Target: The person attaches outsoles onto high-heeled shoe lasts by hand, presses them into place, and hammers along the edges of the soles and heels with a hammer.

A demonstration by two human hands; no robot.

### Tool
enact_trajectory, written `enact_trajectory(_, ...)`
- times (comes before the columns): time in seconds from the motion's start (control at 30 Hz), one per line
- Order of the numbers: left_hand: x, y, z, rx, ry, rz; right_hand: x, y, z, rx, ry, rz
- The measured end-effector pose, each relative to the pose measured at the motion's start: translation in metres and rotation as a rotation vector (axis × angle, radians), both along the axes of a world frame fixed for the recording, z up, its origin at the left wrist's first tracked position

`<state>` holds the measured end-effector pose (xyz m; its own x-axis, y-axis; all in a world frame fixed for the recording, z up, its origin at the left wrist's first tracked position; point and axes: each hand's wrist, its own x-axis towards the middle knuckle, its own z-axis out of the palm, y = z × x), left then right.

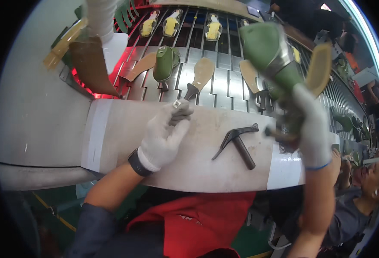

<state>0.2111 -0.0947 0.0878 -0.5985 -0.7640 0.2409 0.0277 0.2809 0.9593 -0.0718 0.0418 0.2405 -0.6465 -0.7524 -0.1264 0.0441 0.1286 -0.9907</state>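
Observation:
My left hand (165,135), in a white knit glove, hovers over the pale worktop with its fingers curled in. A small pale square piece (177,104) shows at its fingertips; its kind is unclear. My right hand (312,122), also gloved and blurred by motion, grips a green shoe (262,45) raised at the right, its toe pointing up and away. Dark parts under that hand are too smeared to make out. Between my hands a dark hammer with a long curved claw (241,146) lies on the worktop (189,172), touched by neither.
Beyond the worktop runs a slatted metal conveyor (224,77). On it are another green shoe (165,64), tan soles with dark heels (203,71) and several yellow-and-white shoe parts (213,30). A white hose (101,19) hangs at the left. A co-worker (365,193) is close at the right.

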Motion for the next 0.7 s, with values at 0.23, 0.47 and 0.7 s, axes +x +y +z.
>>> enact_trajectory(0.23, 0.087, 0.046, 0.018, -0.956, 0.039, -0.156, 0.182, 0.017, -0.129, 0.025, -0.675, 0.143)
enact_trajectory(0.47, 0.127, 0.040, -0.001, -1.022, -0.181, -0.125, 0.204, 0.016, -0.158, 0.237, -0.050, 0.395)
enact_trajectory(0.7, 0.115, 0.030, 0.020, -1.001, -0.146, -0.390, 0.173, -0.009, -0.124, 0.136, -0.452, 0.202)
